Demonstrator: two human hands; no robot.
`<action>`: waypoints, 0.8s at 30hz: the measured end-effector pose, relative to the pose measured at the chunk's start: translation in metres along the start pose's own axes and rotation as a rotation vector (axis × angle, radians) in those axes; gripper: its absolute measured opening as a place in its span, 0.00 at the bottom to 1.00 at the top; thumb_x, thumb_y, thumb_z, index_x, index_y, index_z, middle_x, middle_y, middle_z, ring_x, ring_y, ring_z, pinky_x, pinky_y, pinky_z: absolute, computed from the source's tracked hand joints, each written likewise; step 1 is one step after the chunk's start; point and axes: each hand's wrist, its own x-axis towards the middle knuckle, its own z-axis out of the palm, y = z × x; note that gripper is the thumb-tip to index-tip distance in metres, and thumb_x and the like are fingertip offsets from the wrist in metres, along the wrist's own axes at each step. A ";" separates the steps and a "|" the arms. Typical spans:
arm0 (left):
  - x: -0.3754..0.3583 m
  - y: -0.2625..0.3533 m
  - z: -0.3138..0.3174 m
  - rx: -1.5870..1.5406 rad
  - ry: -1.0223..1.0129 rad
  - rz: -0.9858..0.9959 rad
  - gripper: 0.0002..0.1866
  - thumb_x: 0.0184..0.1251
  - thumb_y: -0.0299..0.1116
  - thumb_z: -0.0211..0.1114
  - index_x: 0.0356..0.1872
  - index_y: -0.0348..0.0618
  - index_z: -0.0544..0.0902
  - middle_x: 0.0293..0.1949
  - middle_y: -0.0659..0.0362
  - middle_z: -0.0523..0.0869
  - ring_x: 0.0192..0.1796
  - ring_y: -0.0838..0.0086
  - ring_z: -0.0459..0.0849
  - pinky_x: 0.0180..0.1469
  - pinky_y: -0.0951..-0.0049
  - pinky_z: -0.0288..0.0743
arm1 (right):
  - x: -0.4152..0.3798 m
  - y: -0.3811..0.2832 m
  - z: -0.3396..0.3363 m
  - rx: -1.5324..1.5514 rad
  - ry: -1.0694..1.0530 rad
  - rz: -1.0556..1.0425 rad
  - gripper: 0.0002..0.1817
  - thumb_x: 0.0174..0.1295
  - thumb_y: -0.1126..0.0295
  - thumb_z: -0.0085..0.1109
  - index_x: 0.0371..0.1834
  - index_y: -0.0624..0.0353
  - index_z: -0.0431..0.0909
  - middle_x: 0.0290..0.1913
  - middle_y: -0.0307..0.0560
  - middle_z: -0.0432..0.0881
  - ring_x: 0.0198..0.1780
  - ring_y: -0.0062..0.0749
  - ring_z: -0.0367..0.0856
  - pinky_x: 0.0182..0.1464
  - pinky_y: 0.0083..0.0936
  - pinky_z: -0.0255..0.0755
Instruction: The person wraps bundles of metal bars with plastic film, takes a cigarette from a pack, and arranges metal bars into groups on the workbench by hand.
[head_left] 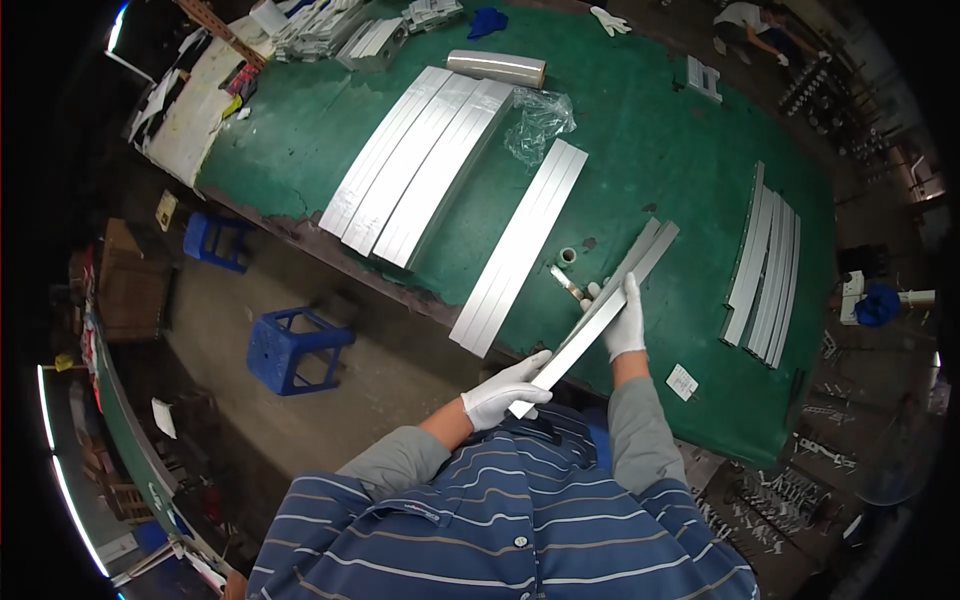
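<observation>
Both my hands wear white gloves and grip a pair of long silver metal bars (585,335), slanted in front of my body over the table's near edge. My left hand (503,393) closes round the lower end. Farther up, my right hand (627,328) wraps the bars from the right side, its fingertips partly hidden behind them. Just beyond it lie a small green-rimmed roll (567,257) and a slim light-coloured tool (566,283). To the left, several similar bars (522,245) lie side by side on the green table (630,130).
Larger grouped silver bars (425,150) lie at left, near a roll of clear film (497,68) and crumpled plastic (540,122). More bars (765,275) rest at right; a white label (682,382) lies nearer. Blue stools (290,350) stand on the floor. A person (752,25) bends at far right.
</observation>
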 end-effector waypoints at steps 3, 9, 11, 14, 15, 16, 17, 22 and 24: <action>0.007 0.000 -0.014 0.150 0.063 0.041 0.46 0.63 0.29 0.67 0.80 0.32 0.54 0.75 0.47 0.64 0.65 0.60 0.76 0.65 0.64 0.73 | 0.027 -0.021 -0.001 0.102 0.013 0.035 0.23 0.66 0.51 0.59 0.54 0.56 0.72 0.46 0.55 0.80 0.35 0.46 0.82 0.42 0.41 0.81; -0.022 -0.004 -0.042 -0.004 0.116 0.120 0.41 0.66 0.31 0.67 0.78 0.33 0.58 0.75 0.45 0.65 0.65 0.61 0.75 0.69 0.62 0.70 | 0.017 -0.027 0.074 -0.072 -0.105 -0.030 0.24 0.65 0.55 0.60 0.56 0.59 0.70 0.42 0.52 0.77 0.37 0.44 0.81 0.42 0.40 0.81; -0.033 -0.014 -0.042 -0.113 0.102 0.136 0.40 0.66 0.32 0.67 0.77 0.33 0.59 0.75 0.45 0.65 0.66 0.60 0.75 0.70 0.61 0.70 | 0.012 -0.018 0.095 -0.288 -0.128 -0.137 0.25 0.65 0.57 0.61 0.57 0.62 0.68 0.43 0.54 0.77 0.40 0.45 0.81 0.44 0.42 0.81; -0.042 -0.032 -0.046 -0.352 0.111 0.257 0.35 0.69 0.34 0.64 0.75 0.34 0.63 0.74 0.43 0.66 0.68 0.53 0.73 0.72 0.53 0.67 | 0.062 0.027 0.119 -0.632 0.038 -0.451 0.28 0.62 0.60 0.62 0.59 0.65 0.64 0.46 0.60 0.78 0.44 0.51 0.82 0.47 0.45 0.81; -0.044 -0.028 -0.054 -0.419 0.112 0.300 0.34 0.70 0.35 0.64 0.74 0.35 0.64 0.73 0.43 0.66 0.69 0.50 0.72 0.73 0.51 0.66 | 0.079 0.039 0.132 -0.815 0.196 -0.698 0.30 0.60 0.62 0.64 0.60 0.67 0.63 0.48 0.63 0.78 0.45 0.55 0.83 0.49 0.46 0.80; -0.044 -0.023 -0.061 -0.414 0.105 0.309 0.34 0.70 0.35 0.64 0.74 0.35 0.64 0.73 0.43 0.66 0.69 0.50 0.72 0.73 0.51 0.66 | 0.077 0.039 0.150 -0.813 0.193 -0.710 0.30 0.60 0.62 0.64 0.60 0.67 0.63 0.48 0.63 0.78 0.45 0.55 0.83 0.49 0.46 0.80; -0.043 -0.024 -0.062 -0.588 0.159 0.307 0.33 0.71 0.35 0.63 0.73 0.35 0.65 0.73 0.42 0.67 0.70 0.48 0.71 0.73 0.48 0.65 | 0.072 0.039 0.161 -0.899 0.221 -0.656 0.32 0.58 0.62 0.64 0.60 0.67 0.62 0.49 0.65 0.78 0.46 0.57 0.83 0.49 0.47 0.80; -0.029 -0.028 -0.079 -1.134 0.288 0.259 0.30 0.74 0.38 0.59 0.72 0.36 0.65 0.72 0.41 0.68 0.72 0.43 0.69 0.74 0.37 0.60 | 0.047 0.040 0.204 -1.209 0.387 -0.488 0.38 0.53 0.61 0.67 0.62 0.69 0.60 0.51 0.69 0.78 0.49 0.64 0.82 0.52 0.48 0.80; -0.018 -0.041 -0.097 -1.184 0.308 0.250 0.30 0.75 0.39 0.58 0.73 0.35 0.64 0.72 0.41 0.68 0.72 0.43 0.68 0.74 0.34 0.58 | 0.051 0.044 0.218 -1.313 0.474 -0.445 0.41 0.51 0.60 0.68 0.64 0.70 0.59 0.52 0.69 0.78 0.50 0.64 0.83 0.52 0.48 0.80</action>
